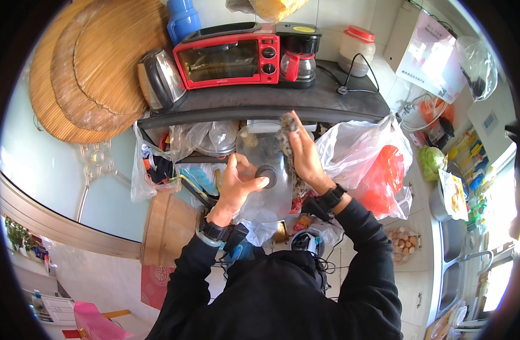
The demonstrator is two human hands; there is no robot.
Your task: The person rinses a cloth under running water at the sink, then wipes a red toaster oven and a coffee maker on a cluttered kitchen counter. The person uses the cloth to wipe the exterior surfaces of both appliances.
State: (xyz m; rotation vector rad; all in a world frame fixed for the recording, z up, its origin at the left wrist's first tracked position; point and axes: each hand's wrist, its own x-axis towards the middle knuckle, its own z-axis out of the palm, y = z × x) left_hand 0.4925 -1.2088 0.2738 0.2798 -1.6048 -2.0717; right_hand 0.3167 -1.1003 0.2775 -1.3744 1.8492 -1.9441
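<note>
A clear oblong lid [266, 146] with a round dark knob [266, 177] is held up in front of me. My left hand [238, 180] grips it, thumb pressed on the knob and the other fingers behind it on the left. Along the lid's right edge my right hand [304, 153] holds a matted grey rag [287, 131], palm turned inward and fingers pointing up. Part of the rag hangs below the palm. Whether the rag touches the lid's face or only its rim is hard to tell.
Behind stands a black shelf top [238, 100] with a red toaster oven [226, 59], a coffee maker [298, 55], an electric kettle [160, 80] and a loose plug [342, 89]. Plastic bags [362, 157] hang at right. Round wooden boards [98, 63] lean at left. A sink [452, 280] lies far right.
</note>
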